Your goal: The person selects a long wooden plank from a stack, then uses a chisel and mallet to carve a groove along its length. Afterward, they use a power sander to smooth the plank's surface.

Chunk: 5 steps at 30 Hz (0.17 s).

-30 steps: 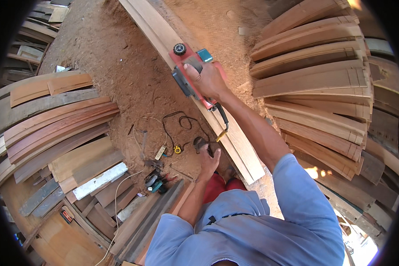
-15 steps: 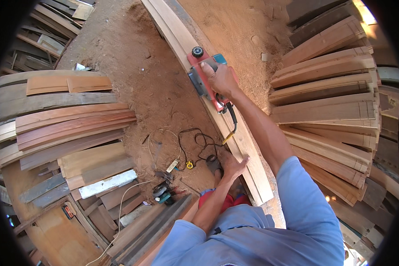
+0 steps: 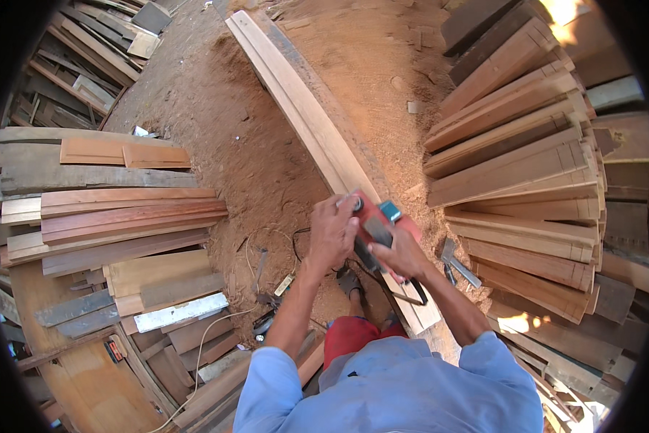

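A red electric hand planer with a teal side piece rests on the near part of a long, pale wooden board. The board runs from my body toward the far left and has a lengthwise step along it. At the planer's front end my left hand is closed about the dark knob, its fingertips partly hidden. My right hand grips the rear handle. A dark cord loops from the planer's back end over the board. Slight blur covers the tool.
Stacked planks fan out on the right, with more boards piled on the left. A metal square-like tool lies by the right stack. Power tools and a pale cable are at lower left. Sawdust covers the ground.
The planer has come back along the board toward me in my right hand. My left hand has left the board's near end and taken hold of the planer's front.
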Tool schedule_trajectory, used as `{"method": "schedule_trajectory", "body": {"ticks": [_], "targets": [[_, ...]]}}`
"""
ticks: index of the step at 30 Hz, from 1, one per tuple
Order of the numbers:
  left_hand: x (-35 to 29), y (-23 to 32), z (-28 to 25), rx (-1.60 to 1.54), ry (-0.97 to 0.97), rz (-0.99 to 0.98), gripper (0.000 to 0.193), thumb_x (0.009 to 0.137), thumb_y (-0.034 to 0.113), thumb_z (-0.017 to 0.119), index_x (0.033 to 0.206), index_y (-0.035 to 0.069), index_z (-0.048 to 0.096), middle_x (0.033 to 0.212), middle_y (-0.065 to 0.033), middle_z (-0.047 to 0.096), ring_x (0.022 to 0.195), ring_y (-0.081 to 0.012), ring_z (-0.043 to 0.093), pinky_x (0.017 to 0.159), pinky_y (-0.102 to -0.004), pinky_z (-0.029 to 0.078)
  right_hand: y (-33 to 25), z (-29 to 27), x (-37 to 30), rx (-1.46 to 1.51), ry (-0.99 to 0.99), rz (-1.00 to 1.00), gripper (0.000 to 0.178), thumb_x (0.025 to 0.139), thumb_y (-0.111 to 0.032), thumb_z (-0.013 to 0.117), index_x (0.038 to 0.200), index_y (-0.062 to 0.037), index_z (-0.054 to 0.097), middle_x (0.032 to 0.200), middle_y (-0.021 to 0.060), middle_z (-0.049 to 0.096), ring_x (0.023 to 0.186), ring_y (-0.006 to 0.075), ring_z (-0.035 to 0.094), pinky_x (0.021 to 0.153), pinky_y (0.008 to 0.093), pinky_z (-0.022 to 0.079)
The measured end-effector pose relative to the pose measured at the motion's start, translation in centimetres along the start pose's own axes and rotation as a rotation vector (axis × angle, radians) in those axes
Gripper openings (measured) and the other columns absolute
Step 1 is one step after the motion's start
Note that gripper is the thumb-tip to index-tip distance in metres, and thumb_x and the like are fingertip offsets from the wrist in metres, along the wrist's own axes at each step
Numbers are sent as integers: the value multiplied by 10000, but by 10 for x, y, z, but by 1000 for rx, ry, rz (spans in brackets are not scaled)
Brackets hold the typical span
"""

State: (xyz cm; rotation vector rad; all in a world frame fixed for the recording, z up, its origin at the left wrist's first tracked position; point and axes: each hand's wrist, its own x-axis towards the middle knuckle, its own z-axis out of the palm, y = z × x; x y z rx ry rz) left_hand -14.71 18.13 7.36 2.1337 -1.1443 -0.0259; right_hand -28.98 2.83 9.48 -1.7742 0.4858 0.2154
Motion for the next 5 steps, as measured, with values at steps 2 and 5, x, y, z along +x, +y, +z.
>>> {"method": "schedule_trajectory", "body": {"ticks": [2,5], "targets": [[6,6,9,19,-333,55,282,947,262,583,1171,96,624,1134,-182,585,1085,-345,537,906,-471,446,22,8,-33,27,26,-66,558,817,-325,709,1184,78,591,877,194,674,822,269,674,785,392,529],[-9,19,30,115,-679,29,356,943,300,599,1250,122,613,1140,-206,583,1103,-350,540,929,-486,441,46,14,-66,26,-43,7,564,815,-319,720,1188,83,588,869,198,678,816,285,682,786,381,528]]}}
